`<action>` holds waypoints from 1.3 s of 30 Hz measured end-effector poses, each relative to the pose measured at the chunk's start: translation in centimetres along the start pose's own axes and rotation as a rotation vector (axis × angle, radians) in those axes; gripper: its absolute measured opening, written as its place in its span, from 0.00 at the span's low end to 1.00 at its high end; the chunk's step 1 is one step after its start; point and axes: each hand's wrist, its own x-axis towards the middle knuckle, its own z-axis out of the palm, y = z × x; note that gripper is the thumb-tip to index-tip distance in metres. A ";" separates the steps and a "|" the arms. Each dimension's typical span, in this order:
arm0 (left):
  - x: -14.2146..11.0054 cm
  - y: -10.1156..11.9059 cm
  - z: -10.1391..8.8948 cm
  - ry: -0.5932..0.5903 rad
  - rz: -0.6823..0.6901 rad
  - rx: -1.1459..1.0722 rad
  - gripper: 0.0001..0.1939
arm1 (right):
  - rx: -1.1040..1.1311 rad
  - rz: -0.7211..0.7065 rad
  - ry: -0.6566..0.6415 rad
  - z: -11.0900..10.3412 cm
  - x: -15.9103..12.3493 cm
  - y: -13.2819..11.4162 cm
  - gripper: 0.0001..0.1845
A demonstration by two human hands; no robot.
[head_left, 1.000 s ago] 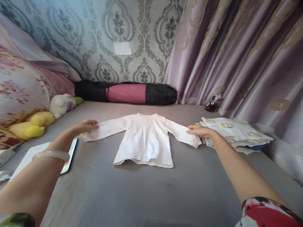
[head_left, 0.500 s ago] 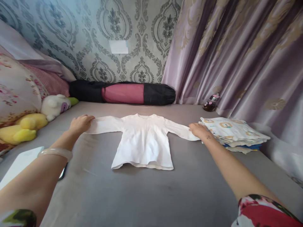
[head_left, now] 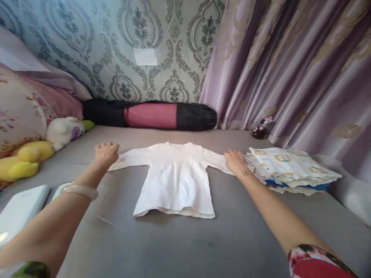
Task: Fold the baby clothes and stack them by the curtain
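A small white long-sleeved shirt (head_left: 175, 177) lies spread on the grey bed sheet, neckline away from me and hem towards me. My left hand (head_left: 106, 154), with a pale bangle on the wrist, is closed at the end of the left sleeve, knuckles up. On the other side my right hand (head_left: 234, 161) has its fingers bent over the end of the right sleeve. Both cuffs are partly hidden by my hands. The hem is slightly wavy.
Folded clothes (head_left: 292, 166) are stacked right of my right hand. A dark bottle (head_left: 261, 128) stands by the curtain (head_left: 278, 69). A black and pink rolled bag (head_left: 150, 115) lies along the wall. Plush toys (head_left: 63, 131), a white box (head_left: 26, 204) and a phone (head_left: 61, 188) are at left.
Both hands have moved a little inward with the sleeve ends, and the sleeves now slope down more towards me. The view has shifted slightly; more of the phone shows.
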 end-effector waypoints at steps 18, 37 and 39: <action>0.3 13.8 5.1 -0.056 0.390 -0.469 0.26 | 0.435 -0.219 -0.011 3.9 4.4 -10.8 0.32; -8.2 10.1 0.5 -0.052 -0.252 -0.495 0.16 | 0.696 -0.047 0.081 2.6 0.1 -4.1 0.10; -8.0 10.5 0.4 -0.088 -0.298 -0.489 0.17 | 0.689 -0.068 0.080 2.8 -0.3 -3.9 0.10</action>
